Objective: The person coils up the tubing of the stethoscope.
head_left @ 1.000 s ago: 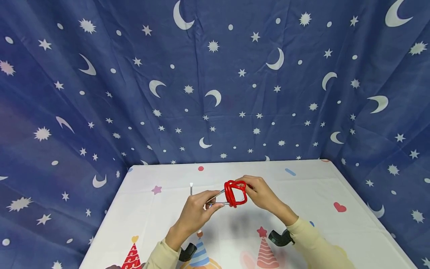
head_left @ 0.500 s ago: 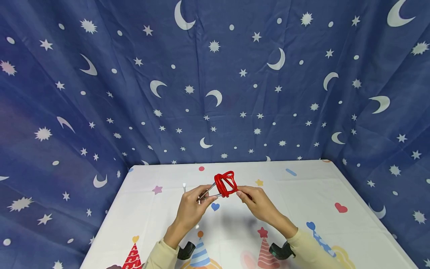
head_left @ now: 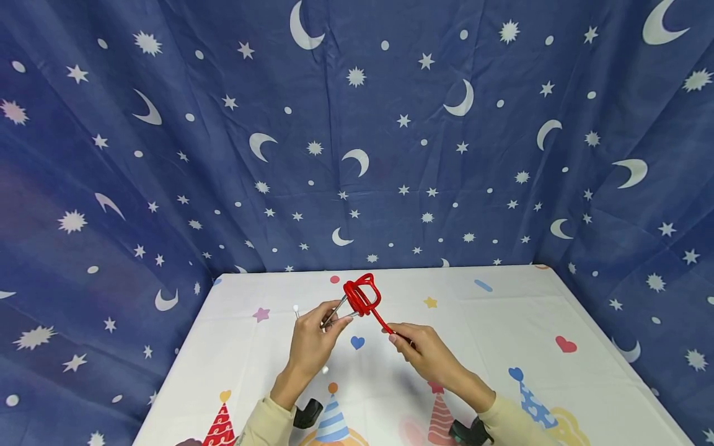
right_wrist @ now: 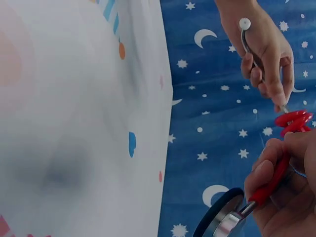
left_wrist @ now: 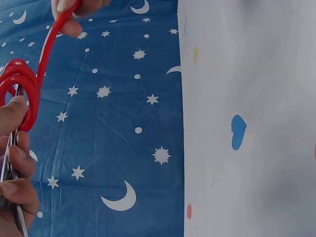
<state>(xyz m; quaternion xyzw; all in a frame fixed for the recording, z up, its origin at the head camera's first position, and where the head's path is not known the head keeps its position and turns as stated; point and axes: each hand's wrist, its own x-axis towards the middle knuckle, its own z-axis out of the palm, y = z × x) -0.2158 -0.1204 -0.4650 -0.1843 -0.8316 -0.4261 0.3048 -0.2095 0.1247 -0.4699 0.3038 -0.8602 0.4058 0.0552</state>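
Note:
A stethoscope with red tubing (head_left: 369,303) is held up over the table between both hands. The tubing is wound into a loose coil around the metal ear tubes. My left hand (head_left: 312,341) grips the metal ear tubes (left_wrist: 14,148) just below the coil. White ear tips (right_wrist: 245,23) stick out past that hand. My right hand (head_left: 426,356) holds the tubing near its far end. In the right wrist view the round chest piece (right_wrist: 224,217) with a dark rim hangs out beyond the right fingers. A straight stretch of tubing runs from the coil to the right hand.
A white tablecloth (head_left: 223,347) printed with party hats, hearts and stars covers the table. Behind and along the sides hangs a blue curtain (head_left: 385,155) with moons and stars. Dark wrist cameras (head_left: 308,414) sit on both forearms.
The left hand has moved left and slightly up with the coil. My right hand has moved down and away from the coil, drawing a length of red tubing out straight.

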